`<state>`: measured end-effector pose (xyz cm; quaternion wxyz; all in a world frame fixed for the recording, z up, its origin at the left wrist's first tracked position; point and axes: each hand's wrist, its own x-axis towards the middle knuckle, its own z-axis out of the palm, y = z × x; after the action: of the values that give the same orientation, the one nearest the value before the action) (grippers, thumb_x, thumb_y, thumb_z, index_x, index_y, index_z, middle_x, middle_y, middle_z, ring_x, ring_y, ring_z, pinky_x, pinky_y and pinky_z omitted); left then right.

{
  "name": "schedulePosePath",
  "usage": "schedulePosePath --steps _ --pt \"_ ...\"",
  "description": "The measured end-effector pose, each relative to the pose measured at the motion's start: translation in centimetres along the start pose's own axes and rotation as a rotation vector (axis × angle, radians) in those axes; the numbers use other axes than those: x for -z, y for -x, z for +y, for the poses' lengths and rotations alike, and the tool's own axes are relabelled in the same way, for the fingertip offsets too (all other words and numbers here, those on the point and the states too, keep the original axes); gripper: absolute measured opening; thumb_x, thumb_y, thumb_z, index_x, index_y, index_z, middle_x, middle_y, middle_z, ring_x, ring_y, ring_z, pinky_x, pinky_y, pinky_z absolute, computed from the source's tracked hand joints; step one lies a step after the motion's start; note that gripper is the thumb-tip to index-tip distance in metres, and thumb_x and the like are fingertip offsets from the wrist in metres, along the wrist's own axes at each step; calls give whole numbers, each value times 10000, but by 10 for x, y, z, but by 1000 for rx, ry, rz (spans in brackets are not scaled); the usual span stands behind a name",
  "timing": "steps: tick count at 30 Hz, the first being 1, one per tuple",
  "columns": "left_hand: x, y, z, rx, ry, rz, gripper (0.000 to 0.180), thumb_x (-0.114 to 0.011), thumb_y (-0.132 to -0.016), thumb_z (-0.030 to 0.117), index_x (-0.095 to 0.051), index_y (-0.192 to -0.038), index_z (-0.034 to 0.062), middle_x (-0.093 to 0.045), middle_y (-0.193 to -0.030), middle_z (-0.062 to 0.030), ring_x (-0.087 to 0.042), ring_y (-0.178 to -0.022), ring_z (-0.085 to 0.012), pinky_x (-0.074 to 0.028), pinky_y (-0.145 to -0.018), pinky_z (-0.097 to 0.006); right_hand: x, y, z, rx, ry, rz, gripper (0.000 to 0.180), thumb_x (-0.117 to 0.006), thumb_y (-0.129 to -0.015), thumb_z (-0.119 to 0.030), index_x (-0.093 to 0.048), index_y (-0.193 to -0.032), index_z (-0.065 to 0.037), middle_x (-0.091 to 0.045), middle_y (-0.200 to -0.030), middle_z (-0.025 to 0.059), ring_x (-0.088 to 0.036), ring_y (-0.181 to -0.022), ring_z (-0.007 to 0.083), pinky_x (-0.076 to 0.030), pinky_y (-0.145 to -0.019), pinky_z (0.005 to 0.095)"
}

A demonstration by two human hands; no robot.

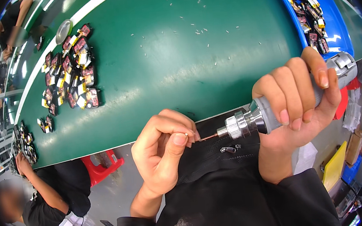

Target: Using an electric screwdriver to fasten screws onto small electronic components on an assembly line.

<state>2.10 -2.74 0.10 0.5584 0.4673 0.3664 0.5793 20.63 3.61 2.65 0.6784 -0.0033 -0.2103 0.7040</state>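
Note:
My right hand [296, 96] is wrapped round a grey electric screwdriver [271, 111] with a silver knurled collar, held level and pointing left. Its thin copper-coloured bit [210, 137] reaches the fingertips of my left hand [162, 148]. Thumb and fingers of that hand are pinched together. A tiny pale bead-like tip [186, 134] shows at the thumb; the rest of what they hold, if anything, is hidden. Both hands are above my lap, just off the near edge of the green table [165, 92]. Small silver metal pieces [229, 149] rest on my black clothing.
Many tiny silvery pins [198, 32] lie scattered across the far table. A cluster of small black devices with yellow-and-white tabs [71, 74] sits at left, beside a round dish [64, 31]. More fill a blue bin [334, 22] at right. A co-worker [44, 193] sits at left.

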Motion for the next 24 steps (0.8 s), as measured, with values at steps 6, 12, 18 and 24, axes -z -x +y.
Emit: schedulePosePath --steps 6,12,18,24 --pt "-6 4 -5 28 137 -9 125 -526 -961 57 -540 -896 -49 -563 -831 -148 -525 -686 -154 -470 -638 -279 -8 3 8 61 14 47 209 -466 -969 -225 -488 -839 -63 -389 -502 -13 -394 -433 105 -402 -505 269" --pt "-3 7 -7 19 124 -47 121 -532 -957 48 -552 -891 -52 -569 -834 -147 -531 -687 -148 -469 -636 -275 -6 8 7 45 57 3 218 -445 -978 -237 -484 -847 -68 -388 -504 -15 -395 -432 105 -400 -512 274" --pt "-2 3 -4 -207 -512 -39 76 -633 -820 -62 -572 -780 -42 -593 -718 -120 -554 -619 -191 -446 -562 -287 -5 9 0 -17 193 -83 225 -398 -992 -241 -478 -863 -76 -394 -521 -11 -404 -434 105 -397 -526 281" --pt "-8 -4 -4 -247 -621 -98 128 -650 -723 -120 -574 -777 -33 -590 -706 -119 -556 -606 -230 -445 -557 -296 2 6 -5 -35 207 -75 224 -393 -995 -244 -483 -878 -75 -395 -525 -14 -404 -433 102 -392 -523 276"
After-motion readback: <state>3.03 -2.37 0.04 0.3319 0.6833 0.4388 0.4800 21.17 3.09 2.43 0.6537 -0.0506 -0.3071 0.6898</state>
